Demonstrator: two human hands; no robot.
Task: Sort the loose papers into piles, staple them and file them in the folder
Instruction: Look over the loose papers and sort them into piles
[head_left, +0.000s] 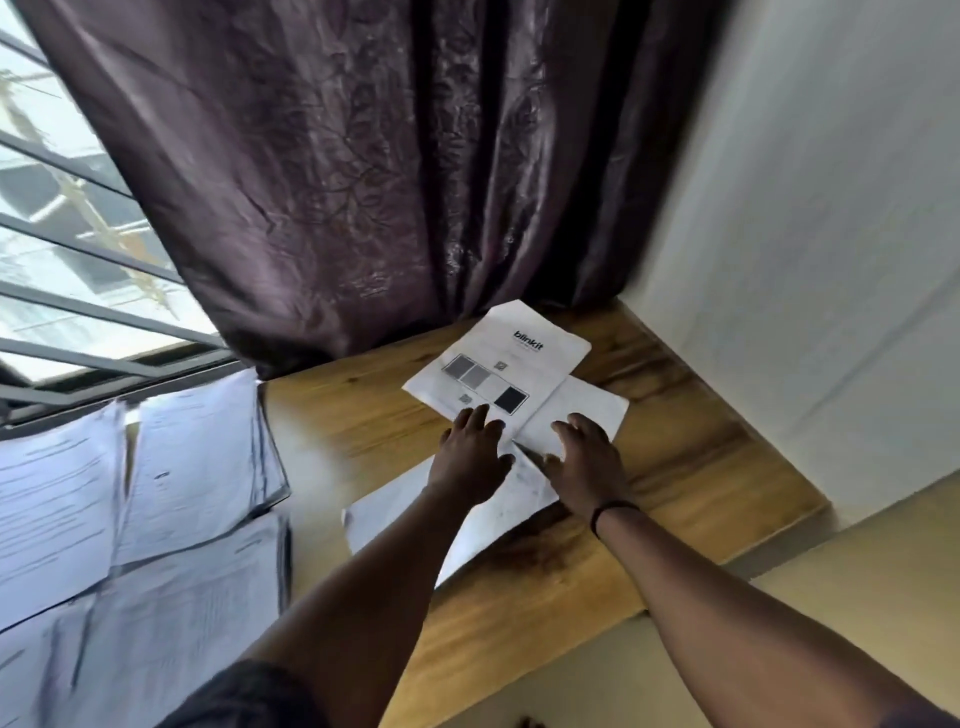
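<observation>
Wooden table in white-walled corner, purple curtain, both hands' fingers spread flat on papers

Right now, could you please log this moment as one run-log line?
stage: sorting | left hand: flat on blinkit sheet | right hand: flat on plain sheet | stapler: unseen

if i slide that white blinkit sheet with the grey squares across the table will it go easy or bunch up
The white printed blinkit sheet looks thin and light, so it would probably slide easily on the smooth wooden table. It overlaps a plain white sheet, which may drag along. Lifted, it would likely flop.
</observation>
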